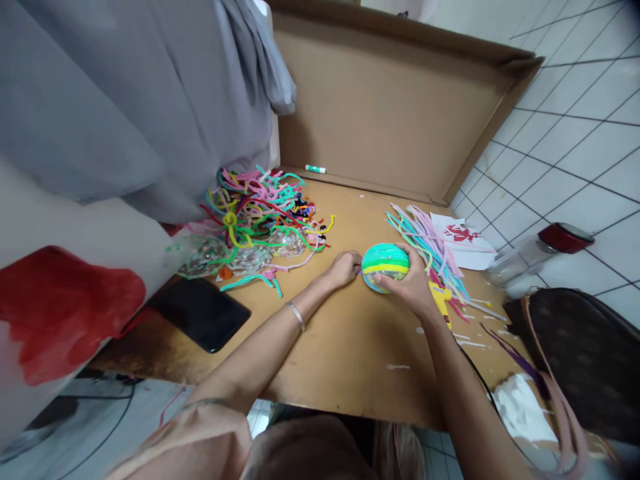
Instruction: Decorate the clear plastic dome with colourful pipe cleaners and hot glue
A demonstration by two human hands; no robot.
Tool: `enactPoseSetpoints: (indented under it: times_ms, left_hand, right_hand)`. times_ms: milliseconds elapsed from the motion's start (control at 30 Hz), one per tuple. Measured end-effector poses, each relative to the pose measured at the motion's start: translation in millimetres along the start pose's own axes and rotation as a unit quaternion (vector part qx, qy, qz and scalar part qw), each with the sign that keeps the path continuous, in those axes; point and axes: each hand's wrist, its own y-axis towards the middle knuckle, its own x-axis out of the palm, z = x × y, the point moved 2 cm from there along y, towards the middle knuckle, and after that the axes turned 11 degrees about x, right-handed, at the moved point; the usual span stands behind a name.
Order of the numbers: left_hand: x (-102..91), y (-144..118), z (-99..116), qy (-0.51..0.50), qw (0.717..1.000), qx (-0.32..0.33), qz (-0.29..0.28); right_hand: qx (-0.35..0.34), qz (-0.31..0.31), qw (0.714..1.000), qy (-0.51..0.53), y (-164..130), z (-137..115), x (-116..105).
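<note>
My right hand grips a round ball wrapped in green, yellow and teal pipe cleaners, resting it on the brown cardboard table. My left hand is curled at the ball's left side, fingertips touching it; I cannot tell whether it pinches a strand. A silver bracelet sits on my left wrist. A sheaf of straight pastel pipe cleaners lies just right of the ball. A tangled heap of coloured pipe cleaners lies to the left.
A black phone lies at the table's left. A yellow glue gun sits under my right wrist. A red-lidded jar, a brown bag and white paper are on the right. A cardboard wall stands behind.
</note>
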Motion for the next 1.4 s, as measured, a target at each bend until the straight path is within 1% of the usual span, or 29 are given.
enactPoseSetpoints:
  times_ms: [133,167,233,300,367,433,467,600,700,800,867,933,967,1000,1033,1067,1167,1267,1333,1400]
  left_hand:
    - [0.4,1.3,-2.3,-0.038,0.999,-0.003,0.018]
    - [-0.7,1.2,-4.4,-0.056,0.998,-0.007,0.025]
    - [-2.6,0.8,-9.3,-0.126,0.991,-0.025,0.045]
    - [-3.2,0.1,-14.1,-0.229,0.969,-0.055,0.078]
    - [-2.8,-0.7,-17.7,-0.323,0.936,-0.083,0.115]
    - [-2.1,-1.8,-19.7,-0.381,0.907,-0.099,0.148]
    - [-1.7,-2.5,-20.2,-0.397,0.898,-0.102,0.160]
    - [0.0,-6.5,-19.8,-0.407,0.887,-0.124,0.182]
    - [-0.7,-10.0,-17.5,-0.421,0.876,-0.146,0.185]
    - [-8.4,-16.1,-13.5,-0.448,0.864,-0.148,0.177]
    - [-17.5,-23.6,-9.2,-0.453,0.869,-0.127,0.151]
    - [-27.6,-34.0,-3.7,-0.423,0.891,-0.107,0.124]
    - [-31.3,-39.3,0.0,-0.401,0.906,-0.094,0.094]
    - [-33.5,-44.2,4.4,-0.393,0.915,-0.077,0.059]
    - [-34.5,-48.4,9.1,-0.391,0.918,-0.056,0.027]
    - [-34.6,-51.6,13.6,-0.385,0.922,-0.037,0.010]
    - [-31.8,-54.4,21.5,-0.348,0.936,-0.026,0.036]
    - [-28.7,-50.3,21.1,-0.317,0.945,-0.030,0.070]
    - [-27.9,-47.6,17.8,-0.313,0.946,-0.036,0.074]
    - [-27.3,-46.6,14.3,-0.322,0.943,-0.053,0.070]
  right_hand:
    - [0.023,-0.040,0.999,-0.013,-6.4,13.2,13.5]
    - [0.023,-0.039,0.999,-0.019,-7.4,15.2,17.5]
    - [0.009,-0.022,0.999,-0.030,-7.9,17.0,25.4]
    - [-0.010,0.005,0.999,-0.037,-6.5,17.2,32.3]
    - [-0.019,0.013,0.999,-0.046,-4.0,17.3,38.3]
    - [-0.023,0.006,0.998,-0.055,-1.9,17.2,42.3]
    - [-0.024,0.000,0.998,-0.056,-1.3,17.0,43.3]
    - [-0.008,-0.020,1.000,-0.015,-3.7,17.1,38.4]
    - [0.009,-0.046,0.999,0.018,-9.3,20.3,26.9]
    - [0.007,-0.062,0.998,0.024,-14.2,27.4,14.4]
    - [0.006,-0.068,0.997,0.027,-15.6,32.7,9.5]
    - [0.004,-0.074,0.997,0.034,-15.4,36.5,8.4]
    - [0.000,-0.077,0.996,0.039,-15.0,37.4,8.8]
    - [-0.005,-0.078,0.996,0.045,-14.5,37.6,9.6]
    - [-0.007,-0.078,0.996,0.052,-14.0,37.4,10.5]
    - [-0.007,-0.078,0.995,0.061,-13.4,37.1,11.6]
    - [0.024,-0.087,0.990,0.110,-11.6,37.1,15.4]
    - [0.056,-0.108,0.978,0.172,-9.8,38.6,20.9]
    - [0.061,-0.119,0.973,0.190,-8.8,39.1,24.5]
    - [0.058,-0.124,0.974,0.182,-8.1,38.7,26.8]
